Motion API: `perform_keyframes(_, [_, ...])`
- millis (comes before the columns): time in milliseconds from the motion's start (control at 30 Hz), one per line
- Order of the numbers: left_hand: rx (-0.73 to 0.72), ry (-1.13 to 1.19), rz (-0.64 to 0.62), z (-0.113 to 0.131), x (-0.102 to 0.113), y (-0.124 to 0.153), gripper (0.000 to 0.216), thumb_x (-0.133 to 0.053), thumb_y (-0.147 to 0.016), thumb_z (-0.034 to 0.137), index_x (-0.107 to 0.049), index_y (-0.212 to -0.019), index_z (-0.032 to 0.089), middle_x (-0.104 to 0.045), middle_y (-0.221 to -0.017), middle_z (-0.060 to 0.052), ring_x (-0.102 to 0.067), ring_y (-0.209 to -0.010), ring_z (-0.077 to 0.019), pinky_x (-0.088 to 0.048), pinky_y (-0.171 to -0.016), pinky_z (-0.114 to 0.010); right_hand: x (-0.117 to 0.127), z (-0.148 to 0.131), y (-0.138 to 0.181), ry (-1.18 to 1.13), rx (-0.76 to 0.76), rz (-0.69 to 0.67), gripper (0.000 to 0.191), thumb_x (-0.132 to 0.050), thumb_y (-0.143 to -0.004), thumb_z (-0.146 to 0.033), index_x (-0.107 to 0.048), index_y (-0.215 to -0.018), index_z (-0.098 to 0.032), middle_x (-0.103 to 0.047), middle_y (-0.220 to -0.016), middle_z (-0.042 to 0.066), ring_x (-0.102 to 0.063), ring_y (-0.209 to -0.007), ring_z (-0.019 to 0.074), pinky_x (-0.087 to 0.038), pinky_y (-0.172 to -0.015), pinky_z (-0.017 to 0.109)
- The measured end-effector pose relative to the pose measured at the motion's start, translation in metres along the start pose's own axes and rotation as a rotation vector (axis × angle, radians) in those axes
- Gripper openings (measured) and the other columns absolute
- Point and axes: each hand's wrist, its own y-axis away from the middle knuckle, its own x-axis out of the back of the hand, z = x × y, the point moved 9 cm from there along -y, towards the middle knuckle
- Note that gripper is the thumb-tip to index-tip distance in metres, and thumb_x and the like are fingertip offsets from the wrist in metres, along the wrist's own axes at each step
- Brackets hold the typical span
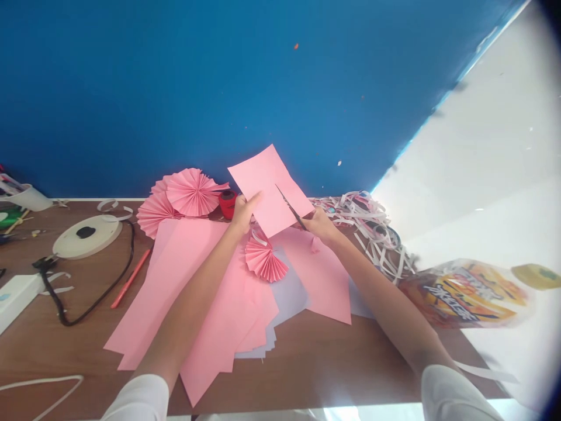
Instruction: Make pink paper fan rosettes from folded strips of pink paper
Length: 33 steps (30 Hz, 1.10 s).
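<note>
Pink sheet (pixel 274 190) held up near mid-view, above the table (pixel 315 351); long axis runs roughly 11 to 5 o'clock. Left hand (pixel 244 213) pinches its lower-left edge, thumb on the face, fingers behind and out of sight. Right hand (pixel 322 226), at the sheet's 4 o'clock, is closed round the scissors (pixel 289 206); handles covered by the grip, one dark blade visible across the paper, tip towards 10–11 o'clock. Second blade hidden.

Below the hands, a small fan (pixel 265 258), pleats opening to 5 o'clock, lies on pink paper (pixel 210 333), partly covered by the left forearm. Larger fans (pixel 196 193) at 9 o'clock from the sheet; a red object (pixel 227 203) half behind the left hand.

Bottle (pixel 471 295) at 4 o'clock, cap towards 3; seems to lean, though the view warps there. Orange label, bold lettering, too blurred to read. Cup (pixel 33 199) at far 9 o'clock, cut off by the frame, as is the white box (pixel 20 298) below it.
</note>
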Motion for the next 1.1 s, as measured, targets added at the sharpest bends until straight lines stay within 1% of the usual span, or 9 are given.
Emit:
perform_keyframes(200, [-0.014, 0.033, 0.012, 0.002, 0.005, -0.004, 0.049, -0.08, -0.061, 0.04, -0.069, -0.097, 0.01, -0.07, -0.108, -0.016, -0.069, -0.093, -0.0246, -0.055, -0.084, -0.036, 0.003, 0.013, -0.002, 0.047, -0.068, 0.022, 0.017, -0.07, -0.066, -0.028, -0.06, -0.067, -0.014, -0.059, -0.059, 0.001, -0.051, -0.053, 0.011, -0.041, -0.052, 0.025])
perform_keyframes(333, [-0.045, 0.006, 0.028, 0.004, 0.005, -0.002, 0.051, -0.083, -0.058, 0.038, -0.07, -0.097, 0.009, -0.07, -0.109, -0.016, -0.068, -0.096, -0.0252, -0.054, -0.086, -0.036, 0.007, 0.023, -0.004, 0.07, -0.139, 0.06, 0.023, -0.074, -0.059, -0.026, -0.065, -0.075, -0.012, -0.064, -0.061, 0.004, -0.057, -0.056, 0.0141, -0.044, -0.055, 0.026])
perform_keyframes(467, [-0.047, -0.031, 0.002, 0.002, 0.004, -0.002, 0.049, -0.082, -0.059, 0.037, -0.07, -0.096, 0.009, -0.071, -0.106, -0.015, -0.068, -0.094, -0.0243, -0.054, -0.084, -0.035, 0.007, 0.023, -0.003, 0.072, -0.158, 0.074, 0.024, -0.073, -0.062, -0.031, -0.065, -0.074, -0.013, -0.061, -0.058, 0.002, -0.052, -0.053, 0.0118, -0.038, -0.051, 0.024])
perform_keyframes(600, [-0.031, -0.1, -0.077, -0.003, -0.004, 0.001, 0.047, -0.081, -0.06, 0.038, -0.07, -0.094, 0.009, -0.071, -0.104, -0.015, -0.069, -0.088, -0.0239, -0.055, -0.079, -0.034, 0.004, 0.018, -0.002, -0.015, -0.13, 0.079, 0.041, -0.074, -0.063, -0.04, -0.066, -0.096, -0.016, -0.06, -0.063, -0.001, -0.044, -0.053, 0.0093, -0.03, -0.047, 0.022])
perform_keyframes(633, [-0.032, -0.111, -0.098, -0.003, -0.007, 0.002, 0.047, -0.081, -0.06, 0.038, -0.07, -0.095, 0.009, -0.071, -0.104, -0.015, -0.069, -0.088, -0.0238, -0.055, -0.078, -0.034, 0.002, 0.016, -0.002, -0.033, -0.122, 0.066, 0.042, -0.074, -0.064, -0.041, -0.066, -0.097, -0.016, -0.06, -0.063, -0.001, -0.043, -0.053, 0.0091, -0.028, -0.047, 0.022])
perform_keyframes(767, [-0.023, -0.132, -0.17, -0.005, -0.019, 0.008, 0.05, -0.081, -0.059, 0.039, -0.069, -0.098, 0.009, -0.071, -0.104, -0.015, -0.068, -0.089, -0.0243, -0.055, -0.079, -0.034, -0.005, 0.015, -0.001, -0.063, -0.149, -0.002, 0.036, -0.072, -0.066, -0.043, -0.068, -0.083, -0.012, -0.055, -0.058, -0.001, -0.041, -0.053, 0.008, -0.027, -0.048, 0.022])
perform_keyframes(867, [0.012, -0.125, -0.195, -0.009, -0.025, 0.013, 0.052, -0.082, -0.058, 0.038, -0.069, -0.098, 0.009, -0.071, -0.106, -0.015, -0.068, -0.093, -0.0252, -0.054, -0.082, -0.036, -0.003, 0.011, 0.0, -0.094, -0.124, 0.016, 0.039, -0.072, -0.066, -0.042, -0.068, -0.092, -0.013, -0.062, -0.068, 0.001, -0.046, -0.056, 0.0089, -0.032, -0.051, 0.022])
perform_keyframes(967, [0.052, -0.104, -0.19, -0.014, -0.027, 0.015, 0.053, -0.083, -0.056, 0.037, -0.069, -0.099, 0.009, -0.07, -0.108, -0.016, -0.067, -0.097, -0.0264, -0.053, -0.086, -0.038, -0.002, 0.011, 0.0, -0.111, -0.086, 0.036, 0.045, -0.072, -0.067, -0.042, -0.068, -0.104, -0.016, -0.069, -0.085, 0.005, -0.058, -0.068, 0.0138, -0.041, -0.06, 0.025])
perform_keyframes(1100, [0.079, -0.078, -0.181, -0.016, -0.026, 0.015, 0.052, -0.084, -0.056, 0.036, -0.069, -0.098, 0.009, -0.07, -0.107, -0.016, -0.067, -0.098, -0.0271, -0.052, -0.089, -0.04, -0.003, 0.017, -0.003, -0.15, -0.063, 0.03, 0.046, -0.072, -0.068, -0.042, -0.068, -0.108, -0.018, -0.072, -0.097, 0.007, -0.064, -0.081, 0.0182, -0.048, -0.071, 0.029])
